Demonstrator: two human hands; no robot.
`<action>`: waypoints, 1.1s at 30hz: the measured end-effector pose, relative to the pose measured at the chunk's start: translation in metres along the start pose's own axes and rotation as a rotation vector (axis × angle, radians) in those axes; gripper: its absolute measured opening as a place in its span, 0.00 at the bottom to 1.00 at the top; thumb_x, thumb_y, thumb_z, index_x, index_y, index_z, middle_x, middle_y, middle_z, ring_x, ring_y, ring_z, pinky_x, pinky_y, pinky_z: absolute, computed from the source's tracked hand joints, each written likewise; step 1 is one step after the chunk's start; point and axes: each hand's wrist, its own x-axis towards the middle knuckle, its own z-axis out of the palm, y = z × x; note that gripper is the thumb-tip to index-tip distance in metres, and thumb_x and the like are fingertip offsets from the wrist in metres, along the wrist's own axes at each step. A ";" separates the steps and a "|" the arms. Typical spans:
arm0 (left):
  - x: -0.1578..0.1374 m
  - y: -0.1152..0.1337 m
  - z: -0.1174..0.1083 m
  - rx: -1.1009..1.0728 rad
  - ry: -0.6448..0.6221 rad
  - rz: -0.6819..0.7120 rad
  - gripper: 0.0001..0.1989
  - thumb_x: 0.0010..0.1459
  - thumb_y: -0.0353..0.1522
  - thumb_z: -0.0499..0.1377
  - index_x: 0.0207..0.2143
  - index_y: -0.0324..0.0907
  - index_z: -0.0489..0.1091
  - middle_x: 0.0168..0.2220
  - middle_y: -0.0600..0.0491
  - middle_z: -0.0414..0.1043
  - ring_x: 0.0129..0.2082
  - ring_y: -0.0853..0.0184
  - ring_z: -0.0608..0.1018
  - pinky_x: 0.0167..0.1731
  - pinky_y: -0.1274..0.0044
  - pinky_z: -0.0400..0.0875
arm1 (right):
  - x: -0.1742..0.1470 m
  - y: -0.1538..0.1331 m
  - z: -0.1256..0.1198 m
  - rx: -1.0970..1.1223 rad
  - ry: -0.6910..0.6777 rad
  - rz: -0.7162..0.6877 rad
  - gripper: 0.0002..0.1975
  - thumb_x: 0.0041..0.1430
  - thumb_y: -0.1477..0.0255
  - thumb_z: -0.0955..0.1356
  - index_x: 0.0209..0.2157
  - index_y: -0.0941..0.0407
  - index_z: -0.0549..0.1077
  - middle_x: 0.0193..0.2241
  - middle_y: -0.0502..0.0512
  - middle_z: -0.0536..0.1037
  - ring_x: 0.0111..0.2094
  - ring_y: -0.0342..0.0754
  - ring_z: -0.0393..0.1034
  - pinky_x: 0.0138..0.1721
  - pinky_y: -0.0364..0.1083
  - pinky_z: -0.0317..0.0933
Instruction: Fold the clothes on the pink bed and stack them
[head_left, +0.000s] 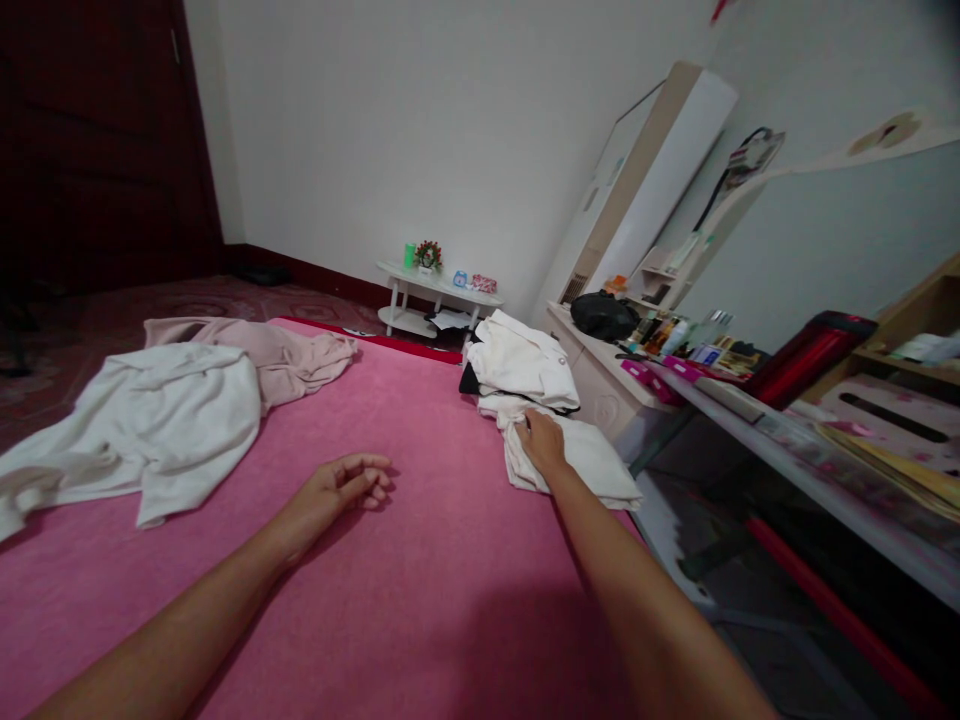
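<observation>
My left hand [350, 484] lies over the pink bed cover [420, 590], fingers loosely bent and slightly apart, with nothing in it. At the bed's right edge, my right hand [541, 440] is closed on the left side of a folded white garment [592, 462]; its fingertips are partly hidden. Just behind that garment sits a stack of folded white clothes [521, 358], with some black cloth showing under it. To the left, a white long-sleeved top [180, 410] is spread out loosely. A pale pink garment [296, 362] lies partly beneath it.
A dressing table [600, 360] with bottles and a black bag [604, 315] stands along the right, beside a glass-topped desk [795, 470]. Beyond the bed's far edge is a small white table [442, 288]. A dark red door [105, 150] is at far left.
</observation>
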 end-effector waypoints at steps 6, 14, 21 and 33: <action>0.002 0.000 0.004 0.118 -0.025 -0.009 0.17 0.55 0.40 0.60 0.42 0.36 0.71 0.33 0.48 0.72 0.29 0.69 0.72 0.31 0.76 0.68 | 0.015 -0.005 0.002 -0.051 -0.192 0.027 0.16 0.60 0.63 0.60 0.41 0.57 0.73 0.40 0.59 0.78 0.43 0.50 0.70 0.41 0.45 0.56; 0.003 0.002 0.008 0.192 -0.039 -0.013 0.17 0.56 0.40 0.58 0.42 0.37 0.70 0.34 0.48 0.70 0.29 0.69 0.72 0.29 0.77 0.67 | 0.037 -0.047 0.024 -0.127 -0.131 0.261 0.20 0.59 0.65 0.60 0.40 0.67 0.73 0.38 0.73 0.76 0.42 0.61 0.71 0.42 0.54 0.59; 0.002 0.005 0.009 0.160 -0.021 0.001 0.18 0.54 0.41 0.60 0.40 0.36 0.71 0.32 0.48 0.71 0.28 0.68 0.73 0.27 0.77 0.67 | 0.003 -0.058 0.021 -0.143 0.088 0.179 0.21 0.57 0.72 0.60 0.52 0.63 0.62 0.50 0.68 0.67 0.52 0.56 0.59 0.48 0.51 0.56; 0.002 -0.003 0.003 0.087 -0.027 0.038 0.16 0.54 0.39 0.59 0.40 0.36 0.70 0.31 0.50 0.70 0.28 0.70 0.73 0.26 0.78 0.68 | -0.030 -0.074 0.037 -0.123 -0.181 0.165 0.37 0.61 0.54 0.55 0.65 0.61 0.45 0.65 0.70 0.39 0.65 0.62 0.32 0.59 0.61 0.32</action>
